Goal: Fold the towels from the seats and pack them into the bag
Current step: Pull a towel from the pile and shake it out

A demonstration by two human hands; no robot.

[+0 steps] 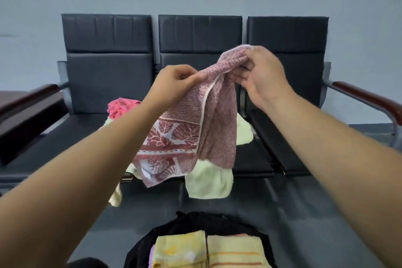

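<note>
Black fabric bag (139, 250) sits lowest in view, well below both hands, mouth open, w/ two folded towels already in: pale yellow folded towel (180, 248) on the L hand's side, yellow towel with orange stripes (235, 253) touching it on the R hand's side

L hand (174, 81) pinches the top edge of the dusty-pink leaf-patterned terry towel (185, 137) btwn thumb & curled fingers. R hand (261, 74), a bit higher & near it, grips a bunched part of the same towel, thumb & upper fingers curled on it, lower fingers looser. Towel hangs crumpled below the hands, over the black padded seats (108, 61), not folded yet

Under & behind the hanging towel, on the middle seat: pale green crumpled towels (208, 183). Bright pink bunched cloth (119, 107) lies below the L hand, & a cream towel corner (115, 197) droops off the seat front, far below the L hand

Step in hand, I'd say: opening out the pink towel to find its corners, i.e. start of the fold. Next move prob needs the hands to slide apart along the edge till it hangs taut & square, then corners brought together. Packing comes after; several towels left, so task looks approx partway
</note>
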